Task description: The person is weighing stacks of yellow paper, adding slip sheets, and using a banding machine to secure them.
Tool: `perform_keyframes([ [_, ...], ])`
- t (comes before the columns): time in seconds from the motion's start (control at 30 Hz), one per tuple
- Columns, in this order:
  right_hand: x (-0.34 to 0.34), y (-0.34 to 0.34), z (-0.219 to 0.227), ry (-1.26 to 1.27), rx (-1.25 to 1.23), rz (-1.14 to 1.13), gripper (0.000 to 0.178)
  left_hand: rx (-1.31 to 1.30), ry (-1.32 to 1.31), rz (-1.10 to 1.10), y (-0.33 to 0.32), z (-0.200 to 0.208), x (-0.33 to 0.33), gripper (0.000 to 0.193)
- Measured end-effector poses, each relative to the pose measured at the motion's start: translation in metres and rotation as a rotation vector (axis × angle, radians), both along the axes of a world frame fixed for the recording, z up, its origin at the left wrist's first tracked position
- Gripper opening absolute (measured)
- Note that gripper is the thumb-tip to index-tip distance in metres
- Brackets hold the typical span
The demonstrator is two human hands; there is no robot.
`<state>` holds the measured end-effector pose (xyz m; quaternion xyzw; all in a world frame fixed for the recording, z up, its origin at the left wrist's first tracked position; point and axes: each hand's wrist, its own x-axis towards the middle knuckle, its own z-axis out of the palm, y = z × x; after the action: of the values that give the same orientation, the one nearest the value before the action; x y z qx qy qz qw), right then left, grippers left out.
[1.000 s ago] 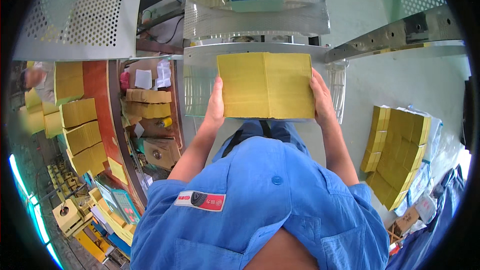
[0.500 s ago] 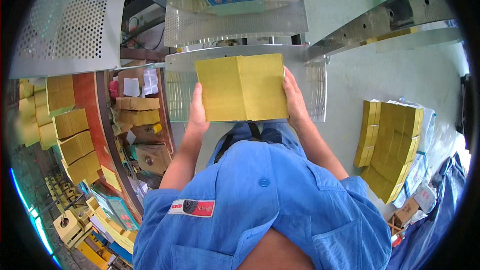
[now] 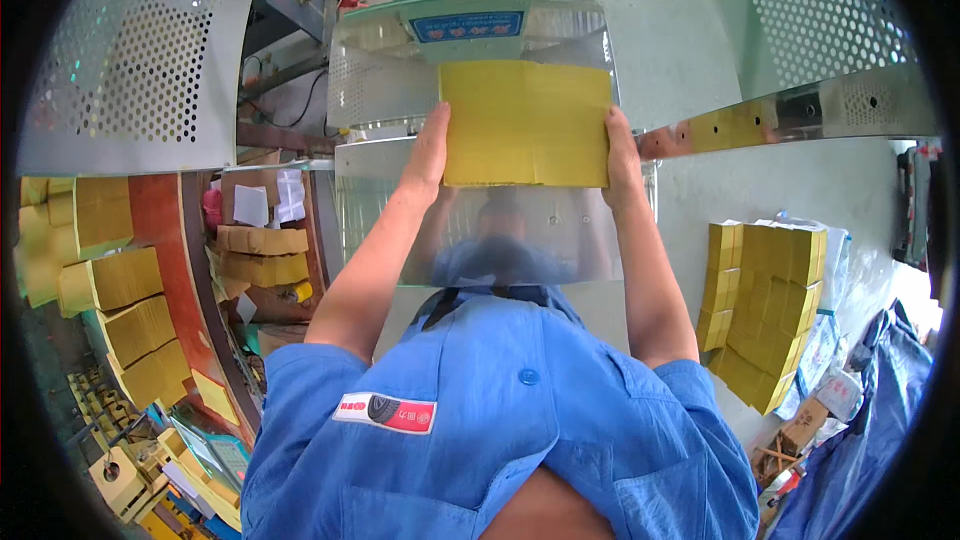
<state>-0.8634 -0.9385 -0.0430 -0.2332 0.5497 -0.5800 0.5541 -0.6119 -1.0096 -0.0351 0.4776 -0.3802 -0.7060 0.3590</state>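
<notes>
A rectangular block of yellow paper is held level between my two hands; how thick it is does not show from above. My left hand presses its left edge, thumb at the upper corner. On the opposite edge my right hand grips the same way, most of its fingers hidden at the side. Below and nearer to me lies a shiny metal tray, which mirrors my arms. The paper overlaps the clear-topped metal guard of the machine beyond.
Stacked bundles of yellow paper stand on the floor at the right, near a blue tarp. More yellow stacks line a red-edged table at the left. Perforated metal panels flank the machine, and a metal rail juts in from the right.
Both hands have carried the yellow paper away from my body and slightly right, over the machine's guard. More of the metal tray now shows, and the paper's middle crease is fainter.
</notes>
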Motion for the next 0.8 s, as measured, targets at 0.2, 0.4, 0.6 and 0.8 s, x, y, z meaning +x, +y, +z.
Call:
perform_keyframes([
  [0.2, -0.011, 0.000, -0.025, -0.079, -0.062, -0.130, 0.042, -0.110, 0.016, -0.056, -0.016, -0.010, 0.009, 0.051],
  [0.4, 0.007, -0.013, -0.006, -0.044, -0.019, -0.213, 0.039, -0.036, 0.306, 0.012, -0.004, 0.004, 0.010, 0.055],
  [0.6, 0.000, -0.022, -0.006, -0.001, 0.014, -0.142, 0.045, -0.151, 0.268, -0.003, -0.004, 0.003, 0.007, 0.058],
  [0.8, 0.000, -0.006, -0.006, -0.081, -0.095, 0.050, 0.054, -0.193, 0.225, 0.034, -0.001, 0.003, -0.005, 0.058],
])
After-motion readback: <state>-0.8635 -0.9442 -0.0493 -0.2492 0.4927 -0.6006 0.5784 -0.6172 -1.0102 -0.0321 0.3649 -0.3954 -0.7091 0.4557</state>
